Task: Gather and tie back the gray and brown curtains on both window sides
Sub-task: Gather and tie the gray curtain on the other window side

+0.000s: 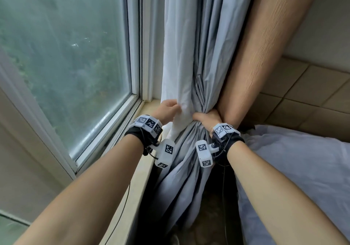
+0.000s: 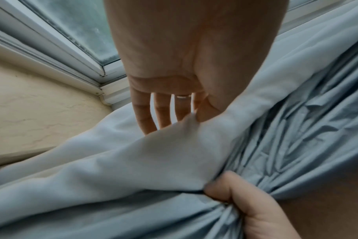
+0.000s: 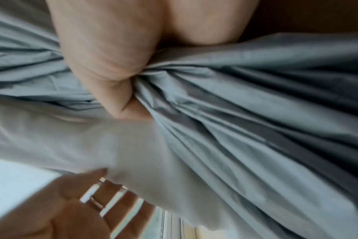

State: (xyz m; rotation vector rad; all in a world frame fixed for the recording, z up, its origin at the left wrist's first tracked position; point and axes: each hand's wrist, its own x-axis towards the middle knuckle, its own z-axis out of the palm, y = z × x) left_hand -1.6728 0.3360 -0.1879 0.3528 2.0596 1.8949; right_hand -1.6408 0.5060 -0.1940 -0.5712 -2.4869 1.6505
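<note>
The gray curtain hangs beside the window, with the brown curtain to its right. My right hand grips the gray folds bunched into a tight waist, its knuckles against the brown cloth. In the right wrist view the right hand is closed round the pleats. My left hand holds the curtain's pale outer fold just left of that bunch. In the left wrist view the left hand has its thumb pinching this pale fold while the other fingers reach straight behind it. No tie-back is in view.
The window pane and its white frame fill the left. A beige sill runs under my left forearm. At the right are a tiled wall and a mound of pale gray fabric. Thin cables hang from the wrist units.
</note>
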